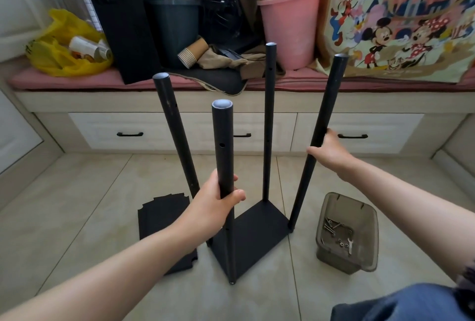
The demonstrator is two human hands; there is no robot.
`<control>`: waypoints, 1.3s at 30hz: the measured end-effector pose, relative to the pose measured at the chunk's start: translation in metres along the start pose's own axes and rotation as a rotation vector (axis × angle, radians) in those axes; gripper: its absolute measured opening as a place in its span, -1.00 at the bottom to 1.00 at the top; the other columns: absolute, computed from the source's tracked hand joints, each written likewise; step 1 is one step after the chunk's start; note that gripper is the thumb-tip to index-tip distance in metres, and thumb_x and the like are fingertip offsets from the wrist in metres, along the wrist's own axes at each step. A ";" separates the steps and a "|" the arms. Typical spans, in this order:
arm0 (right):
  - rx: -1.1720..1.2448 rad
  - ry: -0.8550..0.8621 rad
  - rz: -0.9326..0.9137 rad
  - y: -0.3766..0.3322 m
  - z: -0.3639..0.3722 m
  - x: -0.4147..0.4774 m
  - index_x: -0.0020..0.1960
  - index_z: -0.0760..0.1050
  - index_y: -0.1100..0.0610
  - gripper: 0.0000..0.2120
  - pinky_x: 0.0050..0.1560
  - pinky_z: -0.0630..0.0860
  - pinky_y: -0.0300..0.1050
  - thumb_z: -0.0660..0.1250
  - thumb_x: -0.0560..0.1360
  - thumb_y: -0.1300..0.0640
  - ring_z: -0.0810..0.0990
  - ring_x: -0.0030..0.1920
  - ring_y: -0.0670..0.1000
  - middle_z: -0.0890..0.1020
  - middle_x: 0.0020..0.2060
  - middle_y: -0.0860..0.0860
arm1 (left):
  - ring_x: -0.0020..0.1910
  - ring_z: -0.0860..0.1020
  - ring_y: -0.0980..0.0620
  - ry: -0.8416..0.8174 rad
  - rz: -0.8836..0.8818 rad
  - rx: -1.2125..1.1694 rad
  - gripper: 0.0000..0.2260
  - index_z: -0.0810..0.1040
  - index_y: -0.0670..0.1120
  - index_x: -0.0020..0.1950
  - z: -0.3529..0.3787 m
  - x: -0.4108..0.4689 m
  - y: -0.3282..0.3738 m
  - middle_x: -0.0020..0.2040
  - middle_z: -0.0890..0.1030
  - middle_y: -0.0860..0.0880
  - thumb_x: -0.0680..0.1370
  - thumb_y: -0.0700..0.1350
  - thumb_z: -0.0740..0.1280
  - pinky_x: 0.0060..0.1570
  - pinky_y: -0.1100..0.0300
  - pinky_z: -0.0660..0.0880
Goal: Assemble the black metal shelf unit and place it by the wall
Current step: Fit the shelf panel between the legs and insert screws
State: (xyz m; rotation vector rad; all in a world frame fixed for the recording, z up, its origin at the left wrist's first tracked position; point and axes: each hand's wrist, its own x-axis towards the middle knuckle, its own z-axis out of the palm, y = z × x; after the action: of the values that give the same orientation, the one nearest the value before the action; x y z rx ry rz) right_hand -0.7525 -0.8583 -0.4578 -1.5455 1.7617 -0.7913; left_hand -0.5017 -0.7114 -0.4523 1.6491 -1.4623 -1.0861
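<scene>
The black metal shelf unit (257,233) is standing on the tiled floor (90,205) right in front of us, near the window bench (180,101) with its drawers. So far it is a flat bottom panel (246,246) with four poles rising from its corners. We are gripping the nearest pole (225,140) with our left hand (214,201), fingers and thumb curling round it partway up. We are holding the right-hand pole (324,115), which is leaning outward, with our right hand (330,149), its fingers wrapping round the tube. The far pole (268,115) and the left pole (177,128) are standing untouched. Flat black panels (162,218) are lying on the floor just left of the unit. To the right a clear plastic bin (334,202) is sitting a little apart, holding screws (331,227) and a small wrench (350,245).
</scene>
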 end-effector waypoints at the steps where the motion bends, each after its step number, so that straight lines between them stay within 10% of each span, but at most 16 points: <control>1: -0.001 0.005 -0.017 0.002 -0.001 0.000 0.43 0.19 0.20 -0.51 0.02 0.38 -0.08 0.30 0.57 0.26 0.44 0.11 0.07 0.41 0.17 0.09 | 0.09 0.55 0.19 0.006 0.007 0.006 -0.80 0.39 0.14 0.20 0.000 0.000 -0.001 0.07 0.62 0.05 0.63 0.00 0.34 -0.12 0.35 0.39; 9: -0.006 0.059 -0.177 0.009 -0.008 -0.017 0.41 0.28 0.17 -0.56 0.21 0.55 0.14 0.31 0.58 0.29 0.51 0.24 0.14 0.51 0.17 0.11 | 0.07 0.57 -0.12 0.165 0.105 0.010 -0.83 0.33 0.03 0.09 -0.014 0.017 -0.006 0.06 0.56 -0.24 0.64 -0.11 0.32 -0.02 0.23 0.48; 19: 0.013 0.041 -0.289 0.013 -0.014 -0.043 0.27 0.16 0.03 -0.51 0.04 0.62 0.24 0.34 0.53 0.35 0.60 0.03 0.20 0.49 0.02 0.09 | 0.03 0.60 -0.09 0.269 0.177 0.038 -0.85 0.44 -0.09 0.10 -0.042 0.042 -0.010 -0.02 0.61 -0.15 0.60 -0.25 0.36 0.13 0.06 0.55; 26: -0.024 0.089 -0.343 0.021 -0.007 -0.061 0.15 0.14 0.00 -0.55 0.00 0.62 0.21 0.34 0.53 0.34 0.59 -0.03 0.20 0.49 -0.06 0.10 | 0.06 0.60 0.03 0.308 0.189 0.047 -0.77 0.43 -0.14 0.23 -0.051 0.050 -0.017 0.01 0.62 -0.11 0.60 -0.27 0.35 -0.03 0.34 0.45; 39: -0.117 0.063 -0.167 0.032 -0.013 -0.070 0.25 0.46 0.23 -0.68 0.09 0.61 0.11 0.38 0.56 0.12 0.62 0.04 0.09 0.62 0.01 0.07 | 0.12 0.53 0.03 0.244 0.140 0.198 -0.70 0.42 -0.08 0.36 -0.061 0.042 -0.019 0.11 0.56 0.02 0.63 -0.18 0.33 0.09 0.16 0.43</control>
State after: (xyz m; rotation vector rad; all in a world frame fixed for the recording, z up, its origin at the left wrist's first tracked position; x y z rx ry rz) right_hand -0.7757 -0.7847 -0.4697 -1.7815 1.7681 -0.8377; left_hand -0.4374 -0.7523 -0.4497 1.7165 -1.5338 -0.6553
